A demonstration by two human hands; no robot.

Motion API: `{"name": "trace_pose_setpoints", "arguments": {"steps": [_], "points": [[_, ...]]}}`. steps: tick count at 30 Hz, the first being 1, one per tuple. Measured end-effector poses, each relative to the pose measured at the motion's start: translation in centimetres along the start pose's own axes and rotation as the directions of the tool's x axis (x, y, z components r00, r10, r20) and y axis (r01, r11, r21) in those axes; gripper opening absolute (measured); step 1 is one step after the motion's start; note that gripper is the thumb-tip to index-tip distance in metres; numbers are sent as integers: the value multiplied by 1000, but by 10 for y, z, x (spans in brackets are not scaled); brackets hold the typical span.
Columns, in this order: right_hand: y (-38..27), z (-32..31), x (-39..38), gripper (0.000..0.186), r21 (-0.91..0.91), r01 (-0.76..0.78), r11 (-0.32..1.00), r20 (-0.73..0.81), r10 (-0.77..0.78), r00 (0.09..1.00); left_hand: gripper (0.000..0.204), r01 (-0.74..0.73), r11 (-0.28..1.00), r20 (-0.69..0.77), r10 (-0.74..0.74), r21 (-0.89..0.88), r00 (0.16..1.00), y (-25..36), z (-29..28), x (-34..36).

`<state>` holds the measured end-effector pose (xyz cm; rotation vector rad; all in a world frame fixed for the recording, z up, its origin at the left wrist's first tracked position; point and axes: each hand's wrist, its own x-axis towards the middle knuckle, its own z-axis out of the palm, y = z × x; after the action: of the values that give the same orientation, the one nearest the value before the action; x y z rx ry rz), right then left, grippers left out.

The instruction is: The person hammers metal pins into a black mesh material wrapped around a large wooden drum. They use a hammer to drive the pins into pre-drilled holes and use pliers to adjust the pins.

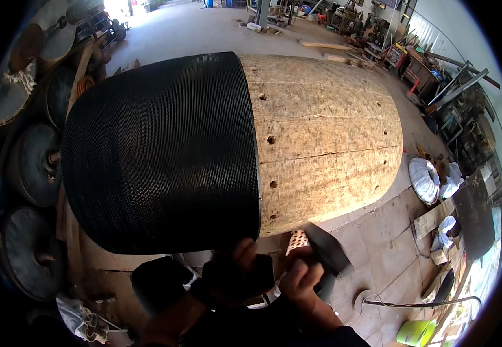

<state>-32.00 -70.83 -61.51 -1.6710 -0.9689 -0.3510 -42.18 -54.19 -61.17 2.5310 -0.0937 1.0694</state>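
In front of me lies a large wooden drum (326, 139) with a row of holes beside its dark covering. Its left part is wrapped in closely packed black, fine-toothed ridges (158, 150). My left hand (245, 253) is at the near lower edge of the black wrapping, close to where bare wood begins. Shadow and blur hide most of its fingers. Just right of it, below the bare wood, my right hand (302, 279) is closed around a dark, flat, blade-like piece (327, 250) that slants up toward the drum. Its exact kind cannot be made out.
Dark round discs (30, 251) line the left side. On the tiled floor at right are a white wrapped ring (423, 180), a dark curved sheet (474, 214), a curved metal rod (419, 302) and a yellow-green bucket (415, 333). Machinery and benches stand along the far right wall.
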Motion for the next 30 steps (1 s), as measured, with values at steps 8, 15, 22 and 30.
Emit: {"name": "trace_pose_setpoints", "arguments": {"steps": [8, 15, 22, 30], "points": [[3, 15, -9, 17, -321, -269, 908, 121, 321, 939, 32, -59, 930, -371, 202, 362, 906, -91, -21, 60], [10, 32, 10, 17, -483, -402, 778, 113, 511, 852, 31, -72, 905, -353, 236, 420, 905, -93, -23, 57], [4, 25, 6, 22, -257, -127, 958, -10, 129, 992, 31, -63, 900, -347, 230, 431, 909, -92, -23, 55], [-9, 12, 12, 21, -216, 18, 976, -29, -25, 999, 30, 2, 875, -346, 189, 484, 919, -94, -15, 55]]}}
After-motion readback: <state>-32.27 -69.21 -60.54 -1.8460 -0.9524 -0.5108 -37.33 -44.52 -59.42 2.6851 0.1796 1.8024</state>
